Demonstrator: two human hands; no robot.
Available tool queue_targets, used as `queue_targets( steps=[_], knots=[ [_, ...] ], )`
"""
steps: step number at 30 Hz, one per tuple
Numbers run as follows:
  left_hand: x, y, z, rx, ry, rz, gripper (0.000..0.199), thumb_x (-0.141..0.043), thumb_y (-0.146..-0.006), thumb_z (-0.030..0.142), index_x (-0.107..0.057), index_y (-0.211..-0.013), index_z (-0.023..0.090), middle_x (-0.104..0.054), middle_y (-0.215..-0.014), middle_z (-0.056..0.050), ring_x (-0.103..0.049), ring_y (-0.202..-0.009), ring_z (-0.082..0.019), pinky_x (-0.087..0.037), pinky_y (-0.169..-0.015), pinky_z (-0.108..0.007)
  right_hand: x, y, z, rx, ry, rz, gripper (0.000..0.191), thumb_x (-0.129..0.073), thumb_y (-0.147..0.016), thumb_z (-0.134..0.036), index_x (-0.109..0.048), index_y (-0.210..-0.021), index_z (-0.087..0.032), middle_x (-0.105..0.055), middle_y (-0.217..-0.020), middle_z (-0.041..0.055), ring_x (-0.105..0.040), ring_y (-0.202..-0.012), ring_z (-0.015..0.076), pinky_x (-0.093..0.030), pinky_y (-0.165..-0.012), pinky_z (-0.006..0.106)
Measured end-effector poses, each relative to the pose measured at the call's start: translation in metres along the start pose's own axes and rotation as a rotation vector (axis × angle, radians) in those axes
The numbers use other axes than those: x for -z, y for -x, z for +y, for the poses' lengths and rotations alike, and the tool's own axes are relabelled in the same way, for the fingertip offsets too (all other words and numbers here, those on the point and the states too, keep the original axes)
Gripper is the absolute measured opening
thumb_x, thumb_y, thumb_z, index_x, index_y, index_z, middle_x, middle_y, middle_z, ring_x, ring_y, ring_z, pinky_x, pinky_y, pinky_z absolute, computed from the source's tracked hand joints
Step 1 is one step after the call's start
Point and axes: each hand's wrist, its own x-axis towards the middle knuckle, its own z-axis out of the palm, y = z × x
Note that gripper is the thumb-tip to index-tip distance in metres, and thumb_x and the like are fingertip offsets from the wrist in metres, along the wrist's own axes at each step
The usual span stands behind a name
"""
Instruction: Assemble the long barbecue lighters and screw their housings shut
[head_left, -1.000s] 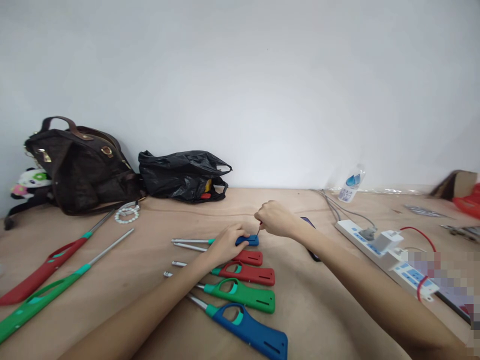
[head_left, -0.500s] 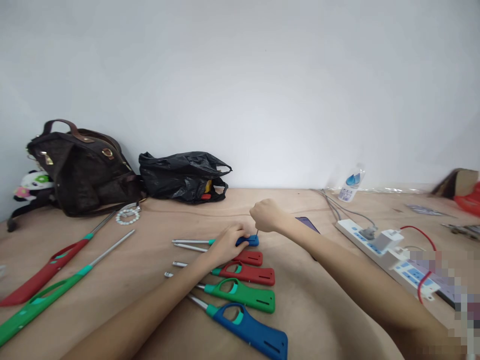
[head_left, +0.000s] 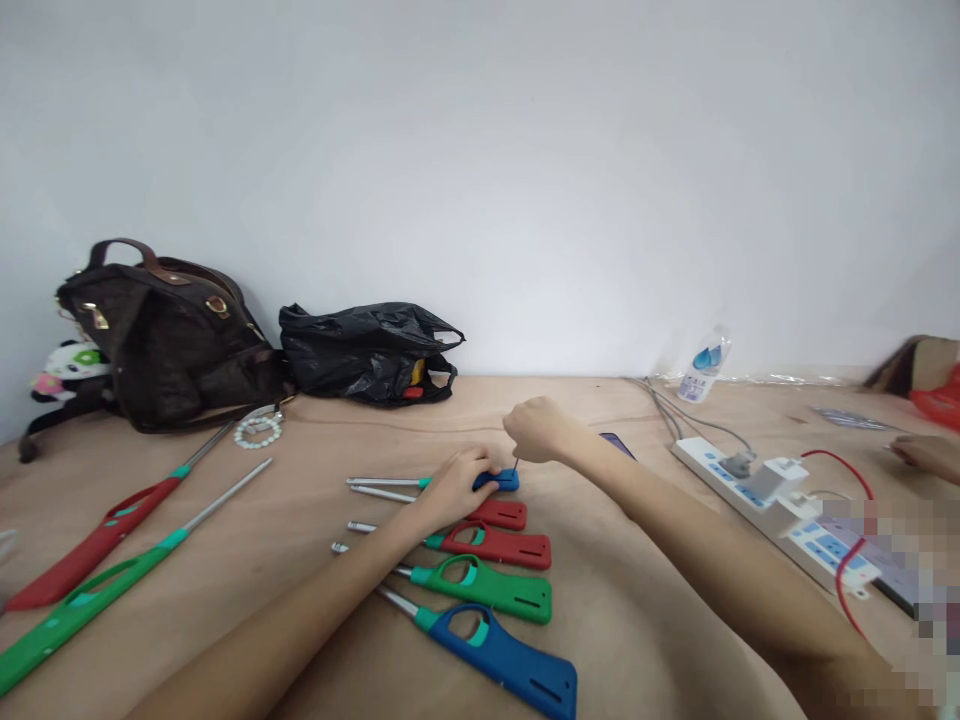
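Observation:
My left hand (head_left: 459, 482) presses its fingers and thumb around the handle of the farthest blue lighter (head_left: 509, 480), a long-nosed gas lighter lying on the table. Above that handle's end, my right hand (head_left: 538, 430) is closed in a fist. A thin dark shaft (head_left: 515, 466) sticks down from the fist to the blue handle; it looks like a screwdriver, with its grip hidden in my fingers. Nearer to me lie two red lighters (head_left: 501, 548), a green lighter (head_left: 499, 592) and another blue lighter (head_left: 517, 665), their metal noses pointing left. My left forearm covers parts of them.
A longer red lighter (head_left: 90, 550) and green lighter (head_left: 82, 625) lie at left. Behind are a dark backpack (head_left: 180, 340), a bead bracelet (head_left: 257, 432) and a black plastic bag (head_left: 360, 350). At right are a bottle (head_left: 705, 368), a power strip (head_left: 772, 515) and another person's hand (head_left: 926, 455).
Another person's hand has come into view at the right edge. My two hands keep nearly the same pose over the blue lighter.

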Motion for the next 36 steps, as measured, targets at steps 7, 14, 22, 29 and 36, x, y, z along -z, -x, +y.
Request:
queue_targets(
  steps=[7, 14, 22, 29, 36],
  knots=[
    [0.001, -0.001, 0.0, -0.006, -0.048, -0.01, 0.013, -0.058, -0.083, 0.017, -0.066, -0.093, 0.018, -0.059, -0.094, -0.004, -0.059, -0.091, -0.021, -0.047, -0.081, -0.031, -0.015, 0.023, 0.047, -0.27, -0.05, 0.096, 0.029, -0.052, -0.091, -0.032, -0.071, -0.1, -0.013, -0.071, -0.099, 0.0176, -0.066, -0.096, 0.0296, -0.048, -0.075, 0.034],
    [0.001, 0.001, 0.003, 0.006, -0.08, -0.027, 0.012, -0.059, -0.083, 0.015, -0.066, -0.092, 0.018, -0.06, -0.094, -0.005, -0.059, -0.091, -0.02, -0.047, -0.08, -0.029, -0.108, 0.039, 0.006, -0.396, -0.08, 0.06, 0.03, -0.042, -0.096, -0.021, -0.069, -0.097, -0.009, -0.071, -0.089, 0.0196, -0.069, -0.082, 0.0267, -0.047, -0.066, 0.032],
    [0.015, 0.001, 0.014, -0.001, -0.148, -0.097, 0.018, -0.054, -0.09, 0.023, -0.065, -0.103, 0.018, -0.064, -0.103, -0.007, -0.058, -0.101, -0.023, -0.046, -0.091, -0.036, -0.102, 0.054, 0.005, -0.351, -0.125, 0.143, 0.032, -0.043, -0.096, -0.031, -0.066, -0.094, -0.009, -0.071, -0.087, 0.019, -0.068, -0.082, 0.0271, -0.045, -0.074, 0.036],
    [0.019, 0.069, 0.073, -0.008, -0.192, -0.255, 0.093, -0.057, -0.073, 0.074, -0.033, -0.146, 0.022, -0.033, -0.15, -0.014, -0.027, -0.137, -0.039, -0.025, -0.11, -0.058, -0.114, 0.041, -0.018, 0.14, -0.432, 0.329, 0.034, -0.043, -0.097, -0.03, -0.055, -0.126, -0.018, -0.055, -0.132, 0.011, -0.049, -0.122, 0.0243, -0.038, -0.102, 0.039],
    [0.0, 0.095, 0.077, 0.045, -0.342, -0.327, 0.089, -0.036, -0.083, 0.075, -0.015, -0.151, 0.022, -0.015, -0.155, -0.016, -0.011, -0.141, -0.046, -0.008, -0.103, -0.075, -0.142, 0.031, -0.015, 0.24, -0.563, 0.348, 0.036, -0.036, -0.099, -0.031, -0.059, -0.125, -0.022, -0.043, -0.146, 0.0061, -0.033, -0.137, 0.0218, -0.022, -0.114, 0.048]
  ],
)
